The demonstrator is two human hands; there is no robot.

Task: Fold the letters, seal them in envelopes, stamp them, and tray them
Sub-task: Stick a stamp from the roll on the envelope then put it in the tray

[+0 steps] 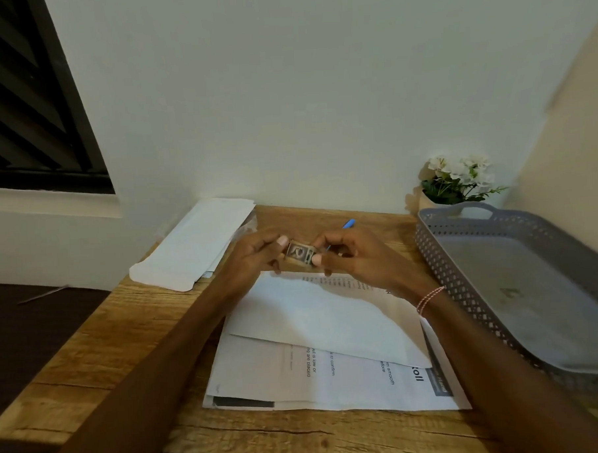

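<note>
The counter (pixel 100 337) is taken up at the right by a grey tray (pixel 439 254). Printed letters (pixel 348 378) are spread mid-counter, an envelope (pixel 329 314) laid across them; spare envelopes (pixel 195 244) are stacked back left. A stamp (pixel 300 254) is pinched between left hand (pixel 257 255) and right hand (pixel 353 254), a blue pen (pixel 349 223) half hidden behind.

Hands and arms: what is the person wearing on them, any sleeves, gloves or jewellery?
No gloves, and no sleeves in view. The left hand shows no jewellery. The right hand has a thin pink-and-white braided bracelet round its wrist.
</note>
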